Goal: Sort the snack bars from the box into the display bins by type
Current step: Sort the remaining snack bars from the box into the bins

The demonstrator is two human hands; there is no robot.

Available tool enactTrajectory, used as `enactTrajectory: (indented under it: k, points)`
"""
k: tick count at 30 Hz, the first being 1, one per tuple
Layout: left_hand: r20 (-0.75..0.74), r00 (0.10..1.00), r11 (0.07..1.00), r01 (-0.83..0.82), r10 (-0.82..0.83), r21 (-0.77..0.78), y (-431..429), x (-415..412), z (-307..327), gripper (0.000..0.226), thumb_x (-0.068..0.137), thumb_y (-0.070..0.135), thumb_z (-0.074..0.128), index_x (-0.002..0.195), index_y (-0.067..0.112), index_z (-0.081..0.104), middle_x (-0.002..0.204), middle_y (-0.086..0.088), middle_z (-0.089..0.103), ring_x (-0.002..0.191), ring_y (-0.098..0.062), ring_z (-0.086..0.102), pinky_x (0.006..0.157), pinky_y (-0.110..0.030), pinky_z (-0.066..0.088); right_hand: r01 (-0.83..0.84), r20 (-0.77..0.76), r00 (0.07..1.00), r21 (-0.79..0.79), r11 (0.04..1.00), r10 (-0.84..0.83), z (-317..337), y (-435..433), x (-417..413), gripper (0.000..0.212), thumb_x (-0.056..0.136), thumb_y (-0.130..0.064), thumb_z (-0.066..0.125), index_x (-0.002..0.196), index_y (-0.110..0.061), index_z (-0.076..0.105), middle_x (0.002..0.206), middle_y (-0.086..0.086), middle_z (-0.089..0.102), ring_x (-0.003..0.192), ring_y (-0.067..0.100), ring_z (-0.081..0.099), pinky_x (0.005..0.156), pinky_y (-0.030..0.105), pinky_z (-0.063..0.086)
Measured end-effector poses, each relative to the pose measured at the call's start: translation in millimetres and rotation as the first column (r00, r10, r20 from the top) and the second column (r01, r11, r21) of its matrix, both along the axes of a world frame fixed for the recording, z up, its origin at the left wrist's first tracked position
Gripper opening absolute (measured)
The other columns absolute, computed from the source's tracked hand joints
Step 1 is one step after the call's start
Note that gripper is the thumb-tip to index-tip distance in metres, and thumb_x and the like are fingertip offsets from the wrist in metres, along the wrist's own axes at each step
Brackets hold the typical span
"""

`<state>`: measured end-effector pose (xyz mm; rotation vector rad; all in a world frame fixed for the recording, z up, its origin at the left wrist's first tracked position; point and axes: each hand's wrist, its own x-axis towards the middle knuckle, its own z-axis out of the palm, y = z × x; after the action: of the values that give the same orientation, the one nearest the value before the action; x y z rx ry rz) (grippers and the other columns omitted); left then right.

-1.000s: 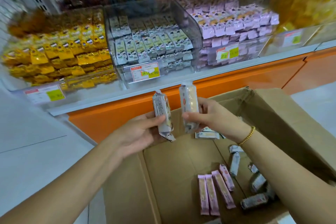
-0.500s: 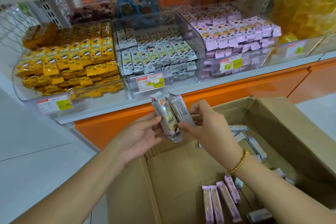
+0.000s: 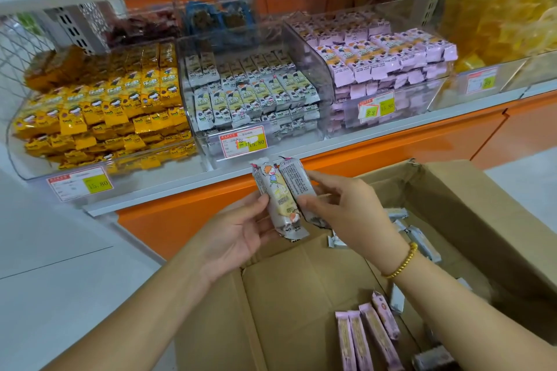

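I see the cartoon-faced bar (image 3: 276,194) and the text-faced bar (image 3: 297,187) held side by side, long edges touching, above the cardboard box (image 3: 301,295). The left hand (image 3: 238,235) grips the first, its thumb on the bar's left edge. The fingers (image 3: 327,181) of the right hand (image 3: 346,214) pinch the second from the right. Both bars stand nearly upright, tops tilted slightly left. The box holds pink bars (image 3: 364,337) and loose grey bars (image 3: 422,238). On the shelf (image 3: 168,190), the yellow bin (image 3: 99,111), grey bin (image 3: 250,93) and pink bin (image 3: 382,60) sit full.

Two grey bars (image 3: 278,199) upright, touching, above box (image 3: 301,295).
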<state>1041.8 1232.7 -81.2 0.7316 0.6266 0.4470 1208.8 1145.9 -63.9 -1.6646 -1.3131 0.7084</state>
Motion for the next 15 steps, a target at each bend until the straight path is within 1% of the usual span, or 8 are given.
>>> enactTrajectory:
  k: [2,3,5,7,9,11,13,15]
  points:
    - [-0.001,1.0,1.0,-0.01,0.01,0.005,2,1,-1,0.041,0.074,0.02,0.072,0.114,0.01,0.067,0.108,-0.016,0.069,0.088,-0.025,0.069,0.077,-0.037,0.058,-0.016,-0.049,0.999,-0.034,0.999,0.014,0,1,1,0.053,0.086,-0.01,0.065,0.128,-0.04,0.053,0.1,-0.017,0.069,0.087,0.003,0.066,0.074,0.021,0.057]
    - [0.015,1.0,1.0,-0.013,0.013,0.003,3,2,-1,0.051,0.064,0.023,0.084,0.111,0.011,0.07,0.108,-0.016,0.069,0.089,-0.026,0.069,0.077,-0.038,0.058,-0.014,-0.09,0.996,-0.046,0.999,0.01,0,1,2,0.056,0.085,-0.007,0.065,0.128,-0.04,0.052,0.1,-0.021,0.067,0.091,0.001,0.064,0.079,0.019,0.055]
    - [0.033,0.999,1.0,-0.018,0.018,0.004,7,0,-3,0.065,0.048,0.024,0.094,0.108,0.013,0.073,0.109,-0.015,0.069,0.091,-0.026,0.069,0.08,-0.04,0.056,0.007,-0.144,0.989,-0.041,0.999,-0.012,2,1,3,0.056,0.083,-0.008,0.07,0.128,-0.037,0.053,0.1,-0.021,0.066,0.093,-0.003,0.063,0.083,0.018,0.054]
    - [0.039,0.999,1.0,-0.019,0.019,0.002,7,1,-5,0.06,0.056,0.022,0.091,0.111,0.011,0.07,0.114,-0.016,0.067,0.092,-0.026,0.068,0.084,-0.04,0.055,0.016,-0.142,0.99,-0.005,1.0,-0.017,2,0,2,0.053,0.079,-0.013,0.075,0.121,-0.039,0.057,0.099,-0.02,0.068,0.092,-0.005,0.064,0.082,0.02,0.056]
    - [0.023,0.999,0.999,-0.033,0.033,0.001,4,3,-2,0.04,0.077,0.017,0.07,0.115,0.009,0.066,0.114,-0.017,0.067,0.091,-0.026,0.069,0.082,-0.038,0.056,0.006,-0.119,0.993,0.032,0.999,-0.002,0,0,-1,0.053,0.077,-0.016,0.078,0.121,-0.039,0.058,0.102,-0.02,0.068,0.095,-0.008,0.063,0.08,0.017,0.055]
    - [0.016,0.999,0.999,-0.042,0.042,-0.002,4,5,1,0.033,0.082,0.013,0.054,0.112,0.009,0.067,0.114,-0.019,0.067,0.091,-0.026,0.069,0.079,-0.037,0.057,0.01,-0.084,0.996,0.044,0.999,-0.006,-1,-1,-2,0.056,0.076,-0.02,0.078,0.126,-0.034,0.058,0.105,-0.022,0.066,0.097,-0.009,0.061,0.078,0.015,0.054]
    - [0.009,0.999,0.999,-0.048,0.048,0.003,4,5,5,0.032,0.081,0.014,0.055,0.109,0.01,0.069,0.115,-0.019,0.066,0.093,-0.027,0.069,0.077,-0.037,0.058,0.02,-0.047,0.999,0.044,0.999,-0.018,0,0,-1,0.058,0.074,-0.024,0.079,0.125,-0.039,0.057,0.098,-0.03,0.062,0.094,-0.014,0.057,0.073,0.01,0.052]
    - [0.015,0.999,0.999,-0.034,0.034,0.011,6,5,9,0.037,0.077,0.02,0.068,0.112,0.008,0.068,0.116,-0.019,0.066,0.095,-0.028,0.069,0.076,-0.036,0.059,0.017,-0.016,1.0,0.044,0.999,-0.017,0,0,0,0.056,0.073,-0.025,0.08,0.118,-0.047,0.055,0.092,-0.034,0.059,0.093,-0.015,0.055,0.07,0.008,0.051]
